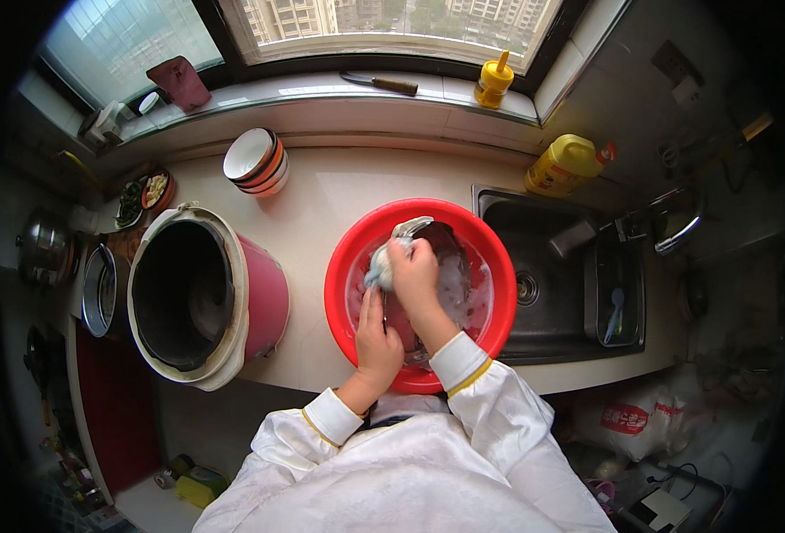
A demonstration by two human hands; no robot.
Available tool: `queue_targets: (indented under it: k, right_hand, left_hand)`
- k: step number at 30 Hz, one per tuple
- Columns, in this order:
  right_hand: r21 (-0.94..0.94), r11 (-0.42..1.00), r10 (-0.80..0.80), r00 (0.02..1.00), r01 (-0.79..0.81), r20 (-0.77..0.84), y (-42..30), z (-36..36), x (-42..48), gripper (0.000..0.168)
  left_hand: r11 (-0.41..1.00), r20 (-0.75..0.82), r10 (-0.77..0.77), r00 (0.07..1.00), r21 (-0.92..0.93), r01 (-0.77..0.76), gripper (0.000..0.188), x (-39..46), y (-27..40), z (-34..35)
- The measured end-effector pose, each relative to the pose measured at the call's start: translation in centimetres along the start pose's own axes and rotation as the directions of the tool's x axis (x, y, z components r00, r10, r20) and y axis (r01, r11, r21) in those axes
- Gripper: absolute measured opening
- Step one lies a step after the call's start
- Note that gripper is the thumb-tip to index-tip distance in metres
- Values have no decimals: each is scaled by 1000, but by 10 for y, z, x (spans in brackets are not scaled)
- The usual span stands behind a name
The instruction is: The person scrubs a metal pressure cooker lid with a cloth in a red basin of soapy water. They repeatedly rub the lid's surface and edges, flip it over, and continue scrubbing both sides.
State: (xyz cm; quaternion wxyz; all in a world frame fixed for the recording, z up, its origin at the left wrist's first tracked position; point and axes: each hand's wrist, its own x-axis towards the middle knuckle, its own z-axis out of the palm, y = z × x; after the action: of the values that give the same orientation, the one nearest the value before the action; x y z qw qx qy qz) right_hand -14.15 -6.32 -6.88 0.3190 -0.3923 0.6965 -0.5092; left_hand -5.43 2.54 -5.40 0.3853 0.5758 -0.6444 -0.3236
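A red plastic basin [506,293] with soapy water stands on the counter, just left of the sink. Over the basin my right hand [417,273] grips a pale blue and white cloth [380,268]. My left hand [377,343] is at the basin's near left side, its fingertips up against the cloth and a thin dark edge. What that edge belongs to is hidden between my hands. Behind my right hand a dark, shiny object [442,240] sticks out of the suds, and a whitish piece [412,226] lies beside it; neither can be told exactly.
A metal sink [546,333] with a faucet [679,233] adjoins on the right. To the left stand a large pink cooker pot [266,296], stacked bowls [249,156] and a metal pot [119,286]. A yellow detergent jug [562,166] is behind the sink. A knife [392,84] lies on the windowsill.
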Motion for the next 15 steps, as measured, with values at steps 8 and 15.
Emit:
queue_targets:
  k: [8, 15]
  right_hand:
    - [74, 990, -138, 918, 119, 371, -15, -26, -53, 28]
    - [313, 949, -215, 778, 25, 590, 1, -40, -70, 23]
  left_hand:
    - [932, -30, -154, 988, -336, 135, 57, -3, -16, -2]
    - [938, 17, -26, 1000, -346, 31, 76, -9, -22, -19]
